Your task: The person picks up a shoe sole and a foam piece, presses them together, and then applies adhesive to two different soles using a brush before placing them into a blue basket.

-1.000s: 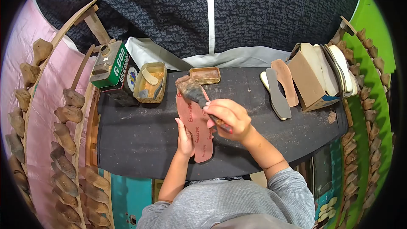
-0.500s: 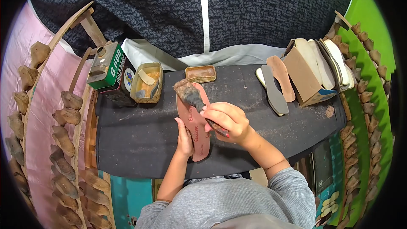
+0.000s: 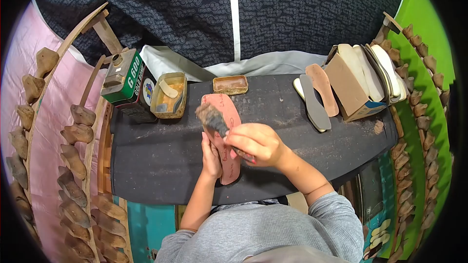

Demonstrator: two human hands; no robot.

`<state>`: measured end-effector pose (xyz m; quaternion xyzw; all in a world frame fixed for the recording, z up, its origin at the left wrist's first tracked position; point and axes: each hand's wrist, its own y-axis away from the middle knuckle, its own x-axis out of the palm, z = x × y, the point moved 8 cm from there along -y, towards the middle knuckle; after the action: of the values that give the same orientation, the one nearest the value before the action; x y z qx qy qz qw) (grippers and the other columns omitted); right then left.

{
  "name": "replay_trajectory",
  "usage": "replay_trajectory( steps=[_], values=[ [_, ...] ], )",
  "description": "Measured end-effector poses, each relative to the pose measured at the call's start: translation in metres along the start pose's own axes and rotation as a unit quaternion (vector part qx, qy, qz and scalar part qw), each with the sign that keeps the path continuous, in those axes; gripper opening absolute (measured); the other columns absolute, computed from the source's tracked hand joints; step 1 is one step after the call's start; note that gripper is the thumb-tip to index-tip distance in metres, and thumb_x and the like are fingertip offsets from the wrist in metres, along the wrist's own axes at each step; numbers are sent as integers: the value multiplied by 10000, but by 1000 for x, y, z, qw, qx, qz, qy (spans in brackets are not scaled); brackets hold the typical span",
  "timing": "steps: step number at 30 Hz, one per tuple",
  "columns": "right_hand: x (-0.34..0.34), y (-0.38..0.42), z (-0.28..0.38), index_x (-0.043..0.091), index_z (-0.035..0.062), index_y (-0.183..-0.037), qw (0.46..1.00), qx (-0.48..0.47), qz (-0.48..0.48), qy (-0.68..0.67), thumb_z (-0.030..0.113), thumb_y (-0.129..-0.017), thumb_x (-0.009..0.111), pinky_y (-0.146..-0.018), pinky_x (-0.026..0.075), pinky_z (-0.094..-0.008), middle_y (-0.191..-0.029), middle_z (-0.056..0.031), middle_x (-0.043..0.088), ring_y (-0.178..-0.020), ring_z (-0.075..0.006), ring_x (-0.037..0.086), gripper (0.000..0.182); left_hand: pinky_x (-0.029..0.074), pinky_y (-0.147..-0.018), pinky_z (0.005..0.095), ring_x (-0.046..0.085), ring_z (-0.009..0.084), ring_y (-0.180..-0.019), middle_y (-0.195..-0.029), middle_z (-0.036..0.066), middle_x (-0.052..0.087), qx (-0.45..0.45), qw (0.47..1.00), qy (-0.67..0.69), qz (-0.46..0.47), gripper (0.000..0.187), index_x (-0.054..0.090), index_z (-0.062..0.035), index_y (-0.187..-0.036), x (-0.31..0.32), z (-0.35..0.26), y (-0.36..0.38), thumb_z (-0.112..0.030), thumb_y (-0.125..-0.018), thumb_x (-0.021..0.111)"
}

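My left hand point(image 3: 211, 158) grips the left edge of a reddish-brown insole point(image 3: 225, 109) with red lettering, its thumb along that side and the other fingers hidden beneath. In my right hand point(image 3: 260, 143) is a brush point(image 3: 216, 121) with a dark, caked head. The fingers close around its handle, which slants down to the right across the insole. The bristles lie over the upper left part of the insole, near its edge. Beyond the insole sits a shallow rectangular tray point(image 3: 230, 90) with brownish contents.
On the left stand a green G 600 can point(image 3: 123, 73) and a box point(image 3: 156, 109) holding scraps. To the right lie a grey insole point(image 3: 318, 107) and a brown one, beside a cardboard box point(image 3: 344, 90) of soles. Racks of wooden lasts point(image 3: 77, 133) flank the black table point(image 3: 161, 165).
The brush has moved down and slightly left over the insole, carried by my right hand. My left hand keeps its hold on the insole in nearly the same place.
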<state>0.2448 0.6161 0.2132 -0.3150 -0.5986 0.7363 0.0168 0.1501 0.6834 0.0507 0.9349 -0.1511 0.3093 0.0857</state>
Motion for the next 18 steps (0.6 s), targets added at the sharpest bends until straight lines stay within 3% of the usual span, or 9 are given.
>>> replay_trajectory(
  steps=[3,6,10,14,15,16,17,18],
  values=[
    [0,2,11,639,7,-924,999,-10,28,-42,120,-685,763,-622,553,-329,-877,-108,637,-727,-255,657,292,422,-949,337,551,195,-1062,-1150,91,572,-13,995,-75,-62,632,440,-67,-1292,-32,14,-6,-525,-987,129],
    [-7,1,13,649,12,-910,998,13,10,-61,130,-686,768,-619,552,-329,-877,-104,639,-716,-250,656,280,385,-998,326,489,173,-1184,-1271,54,521,77,994,-80,1,577,420,-113,-1322,-19,-3,-5,-510,-992,161],
    [-9,-3,10,641,-2,-916,1000,14,-15,1,98,-678,729,-678,560,-336,-918,-117,632,-760,-257,655,273,428,-928,324,531,160,-1082,-1194,36,537,59,998,-36,10,584,433,-110,-1290,15,-22,7,-528,-990,159],
    [-3,2,18,649,12,-910,999,-4,14,-34,126,-684,770,-655,554,-329,-869,-101,645,-741,-248,663,280,412,-945,317,507,162,-1123,-1232,45,515,67,997,-40,20,585,424,-113,-1299,-12,-7,-11,-535,-988,165],
    [-6,1,20,649,12,-910,999,-4,14,-34,126,-684,770,-655,554,-329,-869,-101,645,-741,-248,663,280,397,-976,337,500,190,-1151,-1250,84,517,90,959,142,229,638,424,-74,-1310,8,-11,-14,-546,-983,145],
    [-9,1,17,650,11,-907,997,28,27,-72,113,-671,773,-647,554,-328,-867,-101,644,-742,-250,664,285,383,-1006,357,494,218,-1180,-1269,123,520,106,845,313,420,690,424,-36,-1320,18,-22,0,-556,-978,125],
    [-9,1,13,651,9,-905,991,60,41,-109,100,-659,776,-638,555,-327,-866,-102,644,-743,-251,665,291,383,-1006,357,494,218,-1180,-1269,123,520,106,845,313,421,690,424,-36,-1320,24,-26,4,-556,-978,125],
    [-13,-1,13,653,6,-904,992,69,19,-102,94,-635,787,-627,553,-324,-857,-105,639,-743,-256,664,313,370,-1015,355,486,217,-1189,-1271,118,521,93,934,200,282,680,427,-35,-1318,25,-21,-3,-548,-982,132]
  ],
)
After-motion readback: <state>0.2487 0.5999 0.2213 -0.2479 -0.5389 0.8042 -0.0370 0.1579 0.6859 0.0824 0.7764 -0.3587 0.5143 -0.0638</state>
